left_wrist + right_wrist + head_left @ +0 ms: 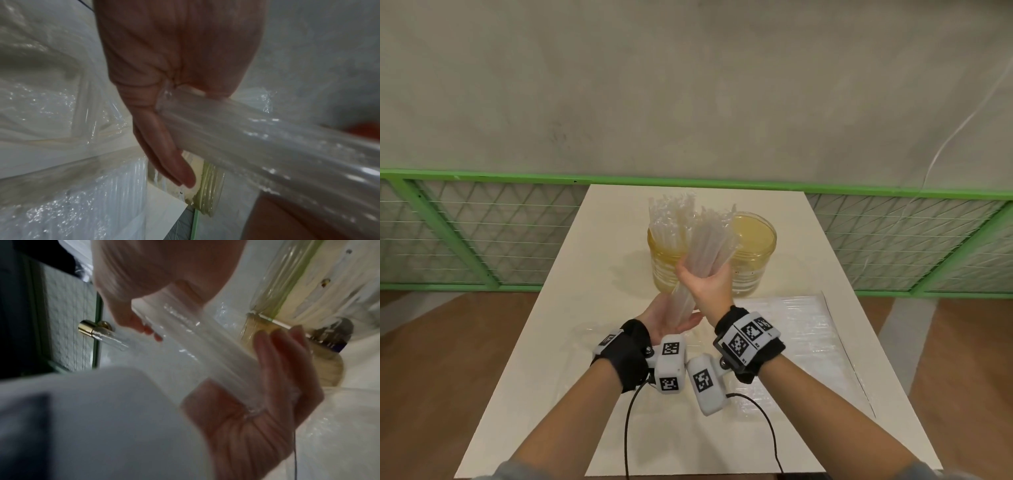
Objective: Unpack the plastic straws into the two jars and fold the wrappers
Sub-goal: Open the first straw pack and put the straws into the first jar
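Note:
My right hand (705, 279) grips a bundle of clear plastic straws (709, 240) around its middle and holds it tilted in front of the two yellowish clear jars. The bundle's lower end rests on the palm of my left hand (671, 318), whose fingers (164, 154) lie straight. The left jar (661, 263) holds several straws (671, 216) that stand up out of it. The right jar (756, 246) looks empty. In the right wrist view the bundle (195, 340) runs from my right hand's fingers (131, 321) down to the left hand (277, 378).
A flat clear plastic pack with straws (798, 335) lies on the white table (534, 342) at the right. Crumpled clear wrapper (592, 330) lies left of my wrists. A green mesh fence (482, 233) runs behind the table. Cables hang from both wrist cameras.

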Demonstrator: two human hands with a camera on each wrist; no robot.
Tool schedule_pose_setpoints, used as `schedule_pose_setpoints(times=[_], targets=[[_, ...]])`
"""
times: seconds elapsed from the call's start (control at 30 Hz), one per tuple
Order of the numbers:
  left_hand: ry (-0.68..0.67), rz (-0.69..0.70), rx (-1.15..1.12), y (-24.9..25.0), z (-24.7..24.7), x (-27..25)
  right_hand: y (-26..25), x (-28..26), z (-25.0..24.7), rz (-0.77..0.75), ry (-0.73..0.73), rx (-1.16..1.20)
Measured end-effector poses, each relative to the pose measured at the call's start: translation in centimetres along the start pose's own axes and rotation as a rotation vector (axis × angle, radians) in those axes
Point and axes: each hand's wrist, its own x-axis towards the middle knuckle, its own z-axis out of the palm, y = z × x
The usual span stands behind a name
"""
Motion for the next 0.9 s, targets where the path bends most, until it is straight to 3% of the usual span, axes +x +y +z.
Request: schedule_pose_setpoints(times=[0.17, 0.47, 0.57, 0.63, 0.7, 0.8, 0.9], targets=[[-0.055, 0.058, 0.075, 0.4, 0.1, -0.9, -0.1, -0.2, -0.1, 0.018, -0.015, 0.005], [0.112, 0.08, 0.147, 0.5, -0.8, -0.7, 0.1, -0.2, -0.4, 0.113, -0.003, 0.083], [0.076, 0.071, 0.126, 0.7, -0.4, -0.9, -0.5, 0.7, -0.8, 0.107, -0.009, 0.028], [0.07, 0.099, 0.258, 1.8, 0.2, -0.9, -1.4, 1.8, -1.1, 0.095, 0.002, 0.014], [0.228, 0.227, 0.528, 3.3, 0.7, -1.0, -2.8, 3.1, -1.7, 0.079, 0.057, 0.038], [0.524, 0.616, 0.859, 5.7, 1.0, -0.8, -5.2, 5.8, -2.9, -0.019, 0.187, 0.129], [0.59, 0.809, 0.986, 7.5, 1.7, 0.1, -6.9, 8.7, -3.1, -0.057, 0.311, 0.225]])
